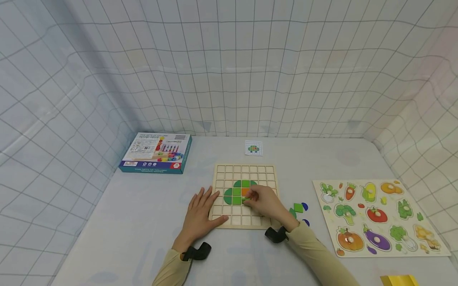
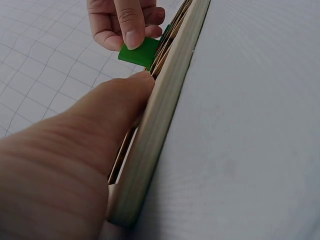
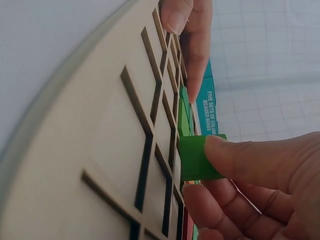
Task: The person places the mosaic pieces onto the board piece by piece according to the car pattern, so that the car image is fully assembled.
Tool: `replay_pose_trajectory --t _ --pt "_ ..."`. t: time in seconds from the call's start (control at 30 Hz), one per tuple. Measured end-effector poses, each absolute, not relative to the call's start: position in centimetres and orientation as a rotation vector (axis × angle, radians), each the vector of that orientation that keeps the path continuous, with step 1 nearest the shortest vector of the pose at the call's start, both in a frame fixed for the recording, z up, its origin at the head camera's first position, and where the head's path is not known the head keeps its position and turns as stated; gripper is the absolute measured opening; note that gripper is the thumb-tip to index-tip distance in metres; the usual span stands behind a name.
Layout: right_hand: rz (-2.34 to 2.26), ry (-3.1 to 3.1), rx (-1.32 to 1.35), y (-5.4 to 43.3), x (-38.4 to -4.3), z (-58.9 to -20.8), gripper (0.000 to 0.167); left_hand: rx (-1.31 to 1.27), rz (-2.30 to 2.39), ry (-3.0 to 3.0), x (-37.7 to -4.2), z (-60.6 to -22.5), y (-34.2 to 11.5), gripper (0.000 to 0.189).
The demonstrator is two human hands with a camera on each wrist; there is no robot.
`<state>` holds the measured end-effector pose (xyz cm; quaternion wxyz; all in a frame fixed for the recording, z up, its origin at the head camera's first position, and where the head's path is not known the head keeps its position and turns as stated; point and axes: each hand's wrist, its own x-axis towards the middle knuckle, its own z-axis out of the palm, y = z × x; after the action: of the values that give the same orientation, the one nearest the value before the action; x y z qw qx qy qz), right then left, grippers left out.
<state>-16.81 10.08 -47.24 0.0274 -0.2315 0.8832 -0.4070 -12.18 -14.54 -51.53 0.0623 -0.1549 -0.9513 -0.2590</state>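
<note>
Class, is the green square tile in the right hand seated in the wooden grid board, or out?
Out: the right hand pinches the green square tile, its broad face jutting above the wooden grid board.

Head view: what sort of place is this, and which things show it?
Probably a play or early-learning station: a wooden grid board, a knobbed vegetable puzzle and a bead-set box suggest it. The pictures don't show the wider setting.

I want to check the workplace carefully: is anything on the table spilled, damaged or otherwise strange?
Nothing stands out; no spill or damage shows. The grid board lies flat, and the right hand pinches a green square over it. The loose pieces beside the board are scattered, but that looks ordinary.
</note>
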Motion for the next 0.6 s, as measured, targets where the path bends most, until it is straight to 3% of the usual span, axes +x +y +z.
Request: replay_pose_trajectory --t 0.6 --pt "-1.042 2.847 -0.591 9.91 -17.22 -47.00 0.006 -0.465 -0.783 -2.881 -12.18 -51.38 -14.48 0.084"
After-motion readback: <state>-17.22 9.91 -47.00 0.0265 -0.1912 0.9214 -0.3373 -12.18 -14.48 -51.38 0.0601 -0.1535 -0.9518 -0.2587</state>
